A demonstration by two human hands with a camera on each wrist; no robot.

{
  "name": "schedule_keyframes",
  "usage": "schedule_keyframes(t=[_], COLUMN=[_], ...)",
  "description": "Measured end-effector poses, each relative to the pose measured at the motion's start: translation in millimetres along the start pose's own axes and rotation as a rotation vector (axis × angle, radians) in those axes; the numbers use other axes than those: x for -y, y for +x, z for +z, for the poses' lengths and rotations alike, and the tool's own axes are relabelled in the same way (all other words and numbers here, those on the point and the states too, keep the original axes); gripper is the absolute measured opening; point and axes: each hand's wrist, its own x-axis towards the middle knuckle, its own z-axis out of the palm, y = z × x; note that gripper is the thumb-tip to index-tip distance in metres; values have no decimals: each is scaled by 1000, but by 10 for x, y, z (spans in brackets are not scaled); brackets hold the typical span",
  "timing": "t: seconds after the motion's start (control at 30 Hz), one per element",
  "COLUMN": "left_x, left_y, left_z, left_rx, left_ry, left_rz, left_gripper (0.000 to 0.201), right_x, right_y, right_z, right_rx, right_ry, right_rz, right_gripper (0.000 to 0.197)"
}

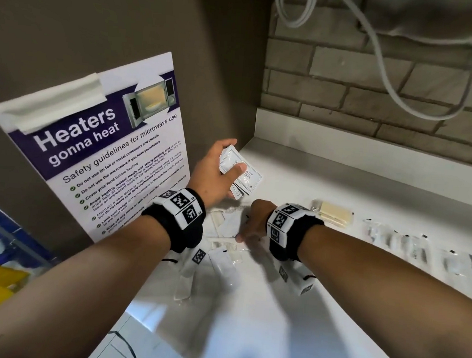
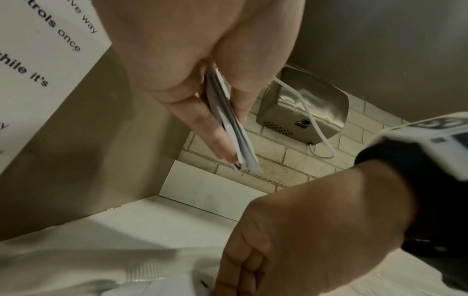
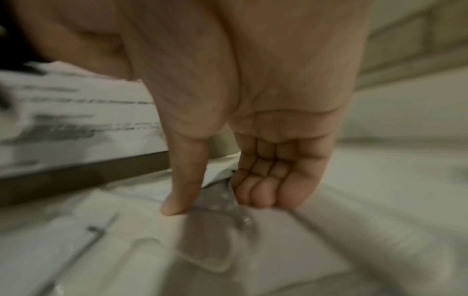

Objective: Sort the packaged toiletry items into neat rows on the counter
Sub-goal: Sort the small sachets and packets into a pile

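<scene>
Smooth, matt white counter (image 1: 327, 186). Glossy white paper-like sachets (image 1: 239, 170) at 12 o'clock of it. Crinkly clear plastic packets (image 1: 410, 243) at 3 o'clock. Brushed-metal wall dryer (image 2: 303, 112). Rough grey brick wall (image 1: 349, 83).

In the centre of the head view the right hand (image 1: 252, 225) is blurred. It hides part of the clear packets (image 1: 224, 236). The sachets (image 1: 240, 169) print is partly covered by the left hand (image 1: 215, 174) thumb.
</scene>
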Motion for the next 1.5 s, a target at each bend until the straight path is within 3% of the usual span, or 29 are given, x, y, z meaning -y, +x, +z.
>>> schedule_keyframes(t=[0.1,0.27,0.33,0.5,0.6,0.7,0.93,1.13,1.3,1.37,1.5], left_x=[5,-15,-12,67,136,163,124,106,98,74,-3], left_y=[4,39,55,35,9,-11,-15,-9,-45,-71,-130], left_z=[14,3,-10,-18,-4,0,38,112,160,191,275], left_rx=[-14,-14,-14,-43,-47,-42,-36,-27,-28,-25,8], left_ry=[33,50,45,62,31,20,-46,-15,29,37,8], left_rz=[12,33,27,31,3,-26,-63,-31,-23,-19,-39], left_gripper=[46,45,45,46,47,49,48,49,48,48,54], right_x=[21,-15,-35,-199,-327,-448,-545,-632,-645,-614,-528], right_y=[19,83,66,-85,-202,-255,-447,-557,-677,-700,-744], right_z=[-2,-3,-62,-290,-358,-347,-298,-310,-367,-410,-498], right_rx=[85,69,22,-119,-242,-346,-493,-550,-596,-555,-502], right_ry=[39,124,155,256,250,317,408,559,585,565,500], right_rz=[41,40,41,33,-20,-90,-313,-363,-312,-286,-290], right_gripper=[38,35,22,22,7,29,39,52,58,48,9])
